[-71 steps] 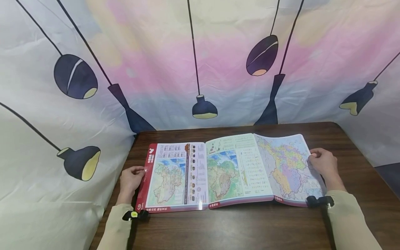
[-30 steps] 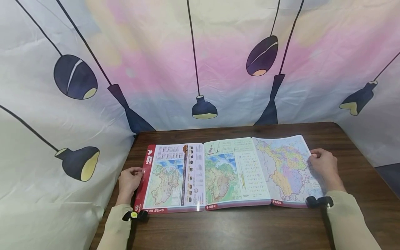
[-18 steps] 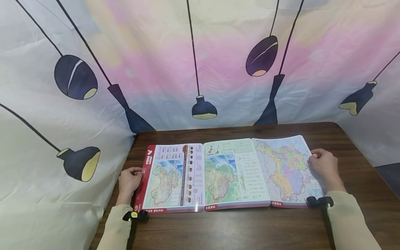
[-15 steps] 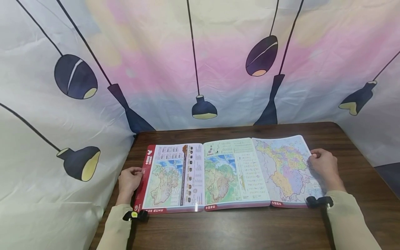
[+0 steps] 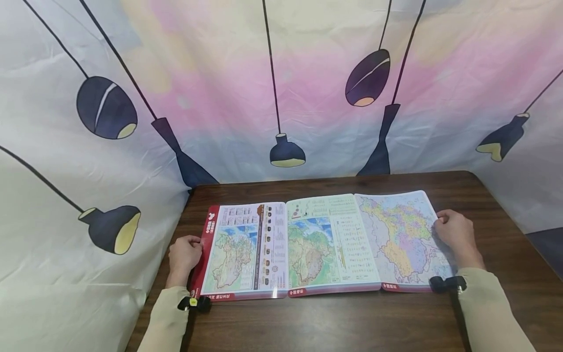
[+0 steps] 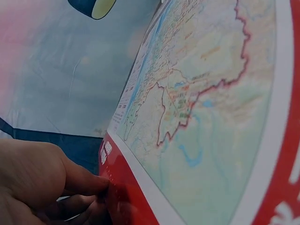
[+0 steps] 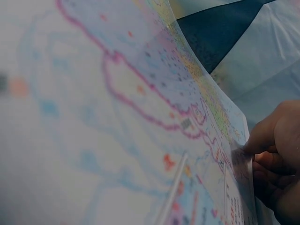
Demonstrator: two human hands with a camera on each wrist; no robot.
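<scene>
Where fingers (image 6: 89,183) pinch: map (image 5: 321,242) edges.

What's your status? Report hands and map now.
Left hand pinches the fold-out map's red edge. Right hand grips its far-right edge. Map lies unfolded on the table; nothing on it.

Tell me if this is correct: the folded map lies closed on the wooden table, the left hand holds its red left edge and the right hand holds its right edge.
Not quite. The map is not closed: the head view shows it spread open in three panels on the wooden table. The rest is right: the left hand holds the red left edge and the right hand holds the right edge.
</scene>
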